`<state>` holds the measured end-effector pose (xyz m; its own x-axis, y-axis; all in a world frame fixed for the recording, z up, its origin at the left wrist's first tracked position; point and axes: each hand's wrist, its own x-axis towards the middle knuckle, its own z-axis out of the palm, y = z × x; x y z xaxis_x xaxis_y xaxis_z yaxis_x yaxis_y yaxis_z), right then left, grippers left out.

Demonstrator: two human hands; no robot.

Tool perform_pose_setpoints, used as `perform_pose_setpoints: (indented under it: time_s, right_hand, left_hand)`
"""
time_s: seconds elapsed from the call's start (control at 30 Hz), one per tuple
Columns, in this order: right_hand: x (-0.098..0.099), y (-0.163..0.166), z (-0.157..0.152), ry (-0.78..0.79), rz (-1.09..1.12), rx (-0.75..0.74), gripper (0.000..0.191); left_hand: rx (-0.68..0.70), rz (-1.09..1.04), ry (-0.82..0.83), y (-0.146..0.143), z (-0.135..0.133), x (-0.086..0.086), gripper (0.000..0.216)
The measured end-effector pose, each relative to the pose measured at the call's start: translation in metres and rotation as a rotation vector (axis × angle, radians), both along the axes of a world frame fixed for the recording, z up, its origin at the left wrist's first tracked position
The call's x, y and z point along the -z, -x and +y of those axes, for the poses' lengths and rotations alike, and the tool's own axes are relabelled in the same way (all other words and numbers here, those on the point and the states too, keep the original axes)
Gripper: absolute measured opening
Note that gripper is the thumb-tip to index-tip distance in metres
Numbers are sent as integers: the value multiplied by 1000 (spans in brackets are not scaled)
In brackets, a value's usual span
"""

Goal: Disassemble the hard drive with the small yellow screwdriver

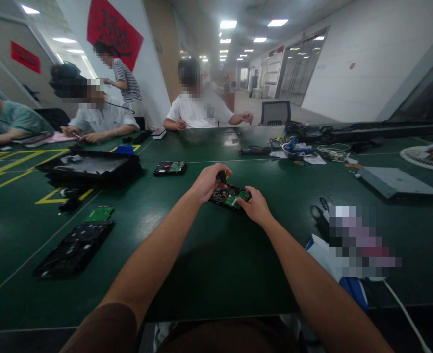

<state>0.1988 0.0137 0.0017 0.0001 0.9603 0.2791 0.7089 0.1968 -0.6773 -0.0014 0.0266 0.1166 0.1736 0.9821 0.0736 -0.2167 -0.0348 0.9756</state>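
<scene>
In the middle of the green table is a hard drive point(223, 197), with silver and black parts and a green circuit board point(232, 201) on its upper face. My right hand point(257, 206) grips its right end, thumb on the board and fingers along the far edge. At the drive's left end my left hand point(209, 184) is closed around a dark handle with a yellow mark, which looks like a screwdriver point(222, 175). The handle stands above the drive. Its tip is hidden, so I cannot tell whether it touches a screw.
Another hard drive point(170, 168) lies further back. To the left are a black tray point(91, 164), a black casing point(74, 247) and a green board point(99, 214). A grey metal box point(398, 181) and cables point(297, 149) are on the right. People sit across the table.
</scene>
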Motion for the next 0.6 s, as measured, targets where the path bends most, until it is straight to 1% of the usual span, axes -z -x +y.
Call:
perform_pose_setpoints:
  time_s: [0.07, 0.17, 0.3, 0.37, 0.47, 0.53, 0.6]
  right_hand:
    - [-2, 1, -3, 6, 17, 12, 57]
    - [-3, 1, -5, 11, 25, 34, 52]
    - [-2, 0, -4, 23, 26, 52, 59]
    - [-1, -1, -2, 33, 21, 65, 65]
    - [-1, -2, -1, 67, 26, 81, 71]
    - [-1, -3, -1, 82, 21, 85, 71]
    - [-2, -3, -1, 75, 9, 81, 69]
  left_hand:
    - [5, 23, -7, 1, -1, -1, 22]
    - [46, -13, 40, 0, -2, -1, 23]
    - [54, -91, 104, -1, -2, -1, 19]
    - [54, -74, 90, 0, 0, 0, 19]
    - [16, -7, 32, 2, 1, 0, 21]
    - [7, 24, 15, 4, 1, -1, 23]
    - [45, 28, 29, 4, 1, -1, 25]
